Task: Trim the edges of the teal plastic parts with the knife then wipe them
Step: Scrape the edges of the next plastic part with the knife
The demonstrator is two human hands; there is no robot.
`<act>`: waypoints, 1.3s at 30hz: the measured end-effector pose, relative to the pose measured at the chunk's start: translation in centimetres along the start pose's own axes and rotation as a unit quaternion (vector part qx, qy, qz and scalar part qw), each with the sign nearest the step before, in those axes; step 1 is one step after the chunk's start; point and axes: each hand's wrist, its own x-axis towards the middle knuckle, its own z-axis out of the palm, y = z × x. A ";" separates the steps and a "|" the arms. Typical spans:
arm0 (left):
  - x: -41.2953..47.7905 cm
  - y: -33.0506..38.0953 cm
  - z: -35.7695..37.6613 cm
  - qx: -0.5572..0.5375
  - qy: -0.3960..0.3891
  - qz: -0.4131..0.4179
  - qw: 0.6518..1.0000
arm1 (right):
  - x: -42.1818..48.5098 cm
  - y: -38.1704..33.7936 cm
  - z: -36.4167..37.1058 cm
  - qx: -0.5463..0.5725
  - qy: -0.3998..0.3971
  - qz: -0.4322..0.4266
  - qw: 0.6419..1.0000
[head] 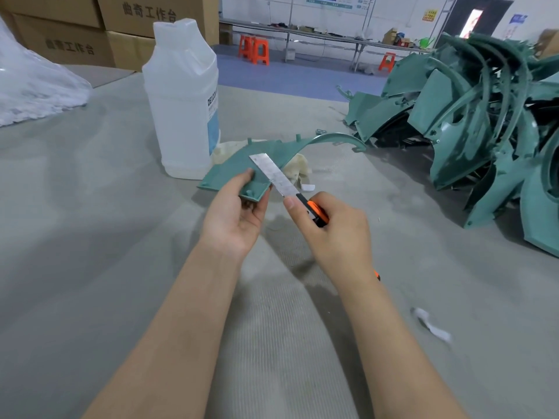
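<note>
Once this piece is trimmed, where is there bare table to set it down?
Widest free patch: the grey table left of the left hand, bordered by the clear bag and the bottle. A smaller one lies right of the right hand, before the pile of teal parts, with one paper scrap. Crowded: behind the hands, where bottle and cloth sit.

Translucent jug (181, 95), cardboard boxes (75, 28), orange stools (255, 49), clear plastic bag (30, 86), paper scrap (432, 326)
</note>
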 end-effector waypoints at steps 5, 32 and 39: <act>0.0 0.1 -0.1 0.020 0.000 0.027 0.999 | -0.1 0.0 -0.1 0.010 -0.010 -0.002 1.000; 0.1 0.6 -0.2 -0.036 -0.016 -0.011 0.999 | -0.4 -0.7 -0.1 0.085 -0.053 -0.042 0.994; -0.2 0.5 0.0 -0.052 -0.028 -0.017 0.998 | -0.4 -0.6 0.1 0.066 -0.026 -0.020 0.997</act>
